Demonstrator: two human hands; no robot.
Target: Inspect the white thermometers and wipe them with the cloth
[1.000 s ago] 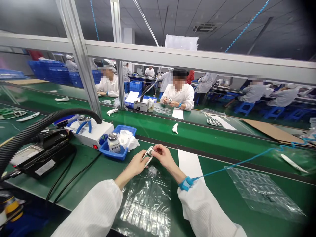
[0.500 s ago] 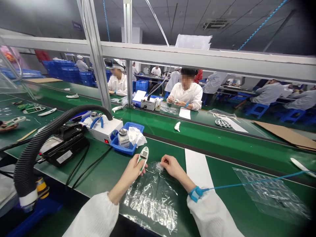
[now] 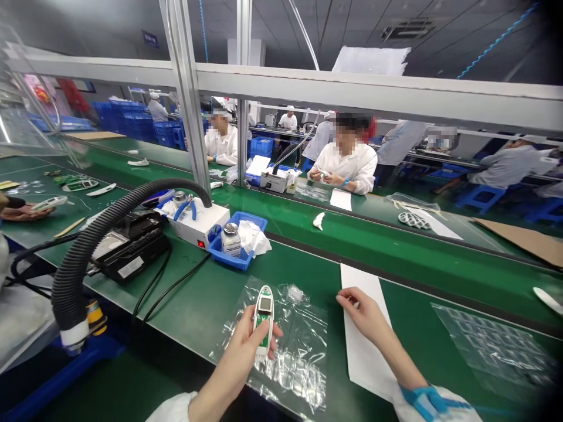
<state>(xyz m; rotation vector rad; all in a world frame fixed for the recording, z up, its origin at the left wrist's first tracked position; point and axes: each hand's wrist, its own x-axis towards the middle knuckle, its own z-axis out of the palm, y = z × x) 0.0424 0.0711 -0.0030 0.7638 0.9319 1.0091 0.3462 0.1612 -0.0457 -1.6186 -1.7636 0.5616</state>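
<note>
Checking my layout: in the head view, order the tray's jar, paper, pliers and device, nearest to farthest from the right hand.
1. Paper, beneath the right hand
2. Device, in the left hand
3. Jar, in the blue tray
4. Pliers, on the white box

No text legible; white label (image 3: 131, 267) on black device (image 3: 149, 249), blue sign (image 3: 150, 39) apparently printed, too small.

Left grip (image 3: 245, 340) holds a white device (image 3: 264, 303) over clear plastic (image 3: 303, 343).
</note>
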